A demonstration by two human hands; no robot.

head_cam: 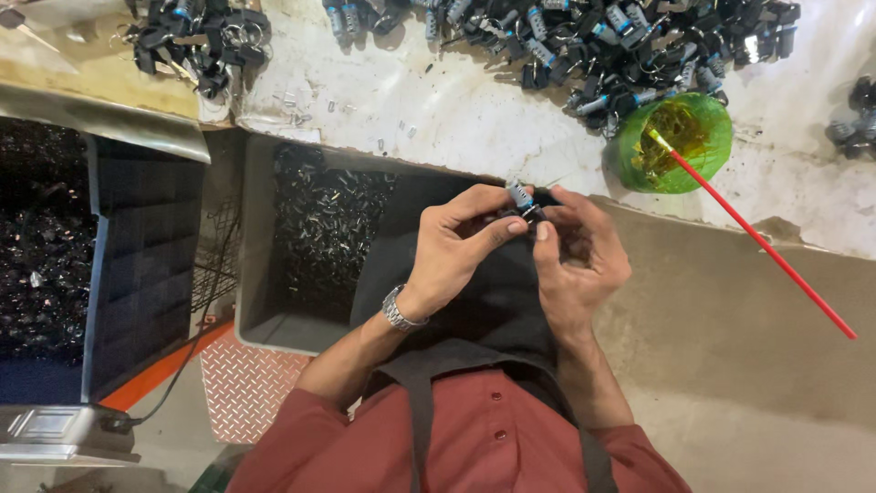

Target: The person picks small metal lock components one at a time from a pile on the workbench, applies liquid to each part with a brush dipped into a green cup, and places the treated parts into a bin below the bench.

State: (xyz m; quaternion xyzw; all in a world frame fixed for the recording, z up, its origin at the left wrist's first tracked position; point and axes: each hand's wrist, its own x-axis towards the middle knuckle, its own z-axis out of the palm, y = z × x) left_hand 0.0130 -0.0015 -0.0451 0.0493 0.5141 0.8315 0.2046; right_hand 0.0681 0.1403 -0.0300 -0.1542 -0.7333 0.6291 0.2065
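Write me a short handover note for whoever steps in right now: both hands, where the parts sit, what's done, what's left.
Left hand and right hand: both pinch one small lock part between fingertips, held above the grey bin.
Parts: the bin holds dark small pieces; a heap of lock parts lies on the white bench, beside a green cup with a red brush.
Done: one part in hand.
Left: cannot tell how much.

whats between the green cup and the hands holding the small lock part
In the head view, only bare white tabletop and its edge separate the green cup from the small lock part.
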